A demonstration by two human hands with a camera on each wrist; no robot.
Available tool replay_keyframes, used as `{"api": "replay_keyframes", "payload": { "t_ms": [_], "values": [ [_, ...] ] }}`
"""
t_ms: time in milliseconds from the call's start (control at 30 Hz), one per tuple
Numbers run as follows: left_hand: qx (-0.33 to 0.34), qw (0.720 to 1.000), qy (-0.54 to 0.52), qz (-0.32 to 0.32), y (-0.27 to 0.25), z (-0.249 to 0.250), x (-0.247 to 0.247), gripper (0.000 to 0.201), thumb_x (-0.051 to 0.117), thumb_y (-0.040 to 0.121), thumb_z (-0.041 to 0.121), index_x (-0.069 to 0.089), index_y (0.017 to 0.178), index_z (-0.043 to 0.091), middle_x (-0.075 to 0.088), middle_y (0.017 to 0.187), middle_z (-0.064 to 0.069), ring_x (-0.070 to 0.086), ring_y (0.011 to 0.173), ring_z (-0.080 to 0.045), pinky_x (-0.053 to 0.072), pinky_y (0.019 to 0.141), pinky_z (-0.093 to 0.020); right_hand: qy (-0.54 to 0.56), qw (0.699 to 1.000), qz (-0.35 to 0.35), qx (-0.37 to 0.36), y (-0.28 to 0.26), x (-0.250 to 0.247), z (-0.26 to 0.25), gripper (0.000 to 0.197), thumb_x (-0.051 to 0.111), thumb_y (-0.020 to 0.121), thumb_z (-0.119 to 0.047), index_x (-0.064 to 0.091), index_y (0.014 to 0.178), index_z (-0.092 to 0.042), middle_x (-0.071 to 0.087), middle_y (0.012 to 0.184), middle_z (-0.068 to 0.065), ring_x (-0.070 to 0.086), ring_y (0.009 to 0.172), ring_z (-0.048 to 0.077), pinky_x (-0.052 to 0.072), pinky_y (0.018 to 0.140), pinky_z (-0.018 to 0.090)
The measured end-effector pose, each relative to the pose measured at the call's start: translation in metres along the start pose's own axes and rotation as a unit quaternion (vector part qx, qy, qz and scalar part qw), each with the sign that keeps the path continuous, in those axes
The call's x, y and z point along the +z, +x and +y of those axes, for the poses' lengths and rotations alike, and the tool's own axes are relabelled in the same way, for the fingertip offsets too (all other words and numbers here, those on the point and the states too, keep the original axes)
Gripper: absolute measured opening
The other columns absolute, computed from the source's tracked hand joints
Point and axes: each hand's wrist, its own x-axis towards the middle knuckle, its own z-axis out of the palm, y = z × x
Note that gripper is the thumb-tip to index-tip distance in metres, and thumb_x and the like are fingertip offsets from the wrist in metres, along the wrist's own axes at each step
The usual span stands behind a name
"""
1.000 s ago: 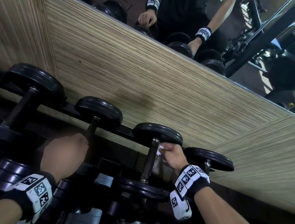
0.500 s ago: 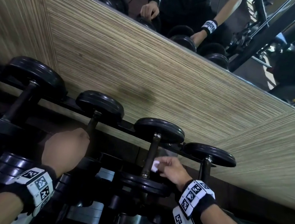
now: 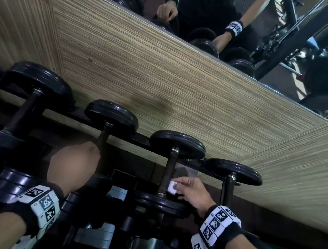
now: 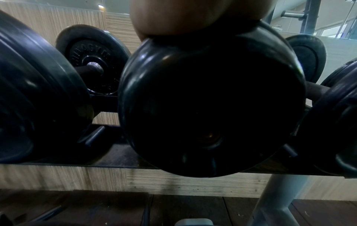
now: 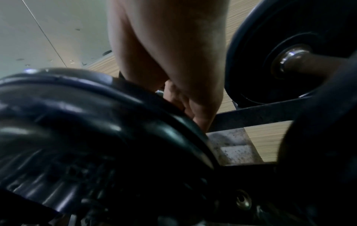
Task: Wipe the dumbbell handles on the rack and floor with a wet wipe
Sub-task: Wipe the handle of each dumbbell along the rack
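Several black dumbbells lie side by side on a dark rack (image 3: 142, 142), handles pointing away from me. My right hand (image 3: 189, 189) pinches a small folded white wet wipe (image 3: 172, 187) against the lower part of the third dumbbell's handle (image 3: 169, 169), just above its near plate (image 3: 158, 203). My left hand (image 3: 73, 165) is curled around the second dumbbell's handle (image 3: 103, 135); its fingers are hidden behind the knuckles. In the left wrist view only the palm (image 4: 193, 15) shows above a large black plate (image 4: 212, 99). The right wrist view shows curled fingers (image 5: 185, 104) behind a plate (image 5: 96, 122).
A striped wood-look wall panel (image 3: 166, 81) rises right behind the rack, with a mirror (image 3: 305, 39) above it reflecting me and gym machines. A larger dumbbell (image 3: 33, 88) sits at the left and a smaller one (image 3: 232, 171) at the right. More weights (image 3: 10, 185) fill the lower tier.
My right hand has slid the wipe down the third handle, from just under the far plate to near the closer plate. The left hand has kept its grip on the second handle.
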Motion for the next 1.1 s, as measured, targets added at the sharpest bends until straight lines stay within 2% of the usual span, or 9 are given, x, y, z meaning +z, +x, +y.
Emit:
{"api": "replay_keyframes", "payload": {
  "t_ms": [133, 300, 400, 500, 600, 700, 833, 933, 1100],
  "values": [
    [-0.002, 1.000, -0.001, 0.005, -0.001, 0.002, -0.002, 0.012, 0.057, 0.092, 0.030, 0.067, 0.084, 0.030, 0.060, 0.064, 0.009, 0.050, 0.063, -0.018, 0.038, 0.063, -0.032, 0.114, 0.988, 0.102, -0.027, 0.017, 0.002, -0.026, 0.016, 0.053, 0.099, 0.003, 0.067, 0.095, -0.004, 0.068, 0.072, 0.008, 0.067, 0.052, 0.009, 0.053, 0.047, 0.020],
    [-0.005, 1.000, -0.002, 0.005, -0.001, 0.004, -0.004, 0.012, 0.057, 0.092, 0.030, 0.066, 0.084, 0.030, 0.056, 0.062, 0.011, 0.047, 0.061, -0.016, 0.036, 0.063, -0.032, 0.066, 0.983, 0.151, -0.086, 0.035, 0.002, -0.035, 0.011, 0.069, 0.088, 0.006, 0.073, 0.098, 0.004, 0.070, 0.073, 0.005, 0.060, 0.050, 0.001, 0.047, 0.052, 0.012],
    [-0.003, 1.000, -0.003, 0.002, 0.000, 0.002, -0.003, 0.013, 0.057, 0.092, 0.030, 0.066, 0.083, 0.031, 0.057, 0.062, 0.012, 0.048, 0.060, -0.015, 0.037, 0.061, -0.031, 0.043, 0.987, 0.122, -0.089, 0.026, 0.001, -0.026, 0.010, 0.064, 0.090, 0.009, 0.073, 0.093, 0.005, 0.069, 0.060, -0.003, 0.059, 0.051, 0.003, 0.048, 0.053, 0.013],
    [-0.003, 1.000, -0.002, 0.000, 0.000, 0.002, -0.003, 0.013, 0.056, 0.092, 0.031, 0.066, 0.084, 0.031, 0.058, 0.062, 0.012, 0.051, 0.060, -0.015, 0.039, 0.061, -0.031, -0.002, 0.996, 0.033, -0.085, 0.001, -0.001, -0.009, 0.008, 0.064, 0.089, 0.011, 0.070, 0.085, 0.010, 0.068, 0.066, 0.005, 0.058, 0.056, 0.006, 0.047, 0.059, 0.019],
    [-0.003, 1.000, -0.003, 0.000, -0.001, 0.002, -0.003, 0.013, 0.056, 0.092, 0.031, 0.066, 0.084, 0.031, 0.057, 0.062, 0.013, 0.051, 0.060, -0.015, 0.039, 0.061, -0.031, -0.096, 0.991, -0.034, -0.084, -0.017, -0.004, 0.001, 0.011, 0.071, 0.089, 0.001, 0.074, 0.080, -0.005, 0.073, 0.072, -0.002, 0.063, 0.063, 0.001, 0.048, 0.069, 0.018],
    [-0.003, 1.000, -0.002, -0.001, -0.001, 0.003, -0.004, 0.013, 0.056, 0.092, 0.030, 0.067, 0.085, 0.031, 0.058, 0.063, 0.012, 0.051, 0.061, -0.015, 0.038, 0.062, -0.032, -0.108, 0.982, 0.082, -0.128, -0.010, -0.008, -0.014, 0.013, 0.070, 0.089, -0.003, 0.076, 0.085, -0.014, 0.073, 0.073, -0.007, 0.062, 0.061, -0.003, 0.048, 0.066, 0.017],
    [-0.005, 1.000, 0.000, -0.001, -0.001, 0.004, -0.004, 0.013, 0.056, 0.093, 0.031, 0.067, 0.085, 0.030, 0.057, 0.062, 0.013, 0.050, 0.060, -0.016, 0.038, 0.062, -0.032, -0.177, 0.937, 0.222, -0.205, 0.008, -0.006, -0.048, 0.017, 0.068, 0.092, -0.011, 0.077, 0.105, -0.013, 0.077, 0.096, -0.002, 0.066, 0.087, 0.003, 0.041, 0.074, 0.006],
    [-0.011, 1.000, -0.002, 0.001, -0.001, 0.004, -0.003, 0.013, 0.056, 0.093, 0.031, 0.066, 0.084, 0.031, 0.057, 0.061, 0.013, 0.049, 0.061, -0.016, 0.039, 0.063, -0.033, -0.206, 0.937, 0.202, -0.199, 0.011, 0.001, -0.049, 0.017, 0.069, 0.092, -0.012, 0.077, 0.107, -0.013, 0.076, 0.102, 0.000, 0.068, 0.096, 0.010, 0.043, 0.082, 0.010],
    [-0.018, 1.000, 0.002, -0.002, -0.001, 0.003, -0.001, 0.015, 0.054, 0.093, 0.033, 0.065, 0.083, 0.032, 0.061, 0.063, 0.010, 0.051, 0.062, -0.018, 0.040, 0.065, -0.034, -0.231, 0.952, 0.092, -0.180, -0.014, -0.001, -0.025, 0.007, 0.072, 0.088, -0.008, 0.078, 0.090, -0.012, 0.076, 0.086, -0.004, 0.069, 0.079, 0.005, 0.051, 0.074, 0.021]
  ]
}}
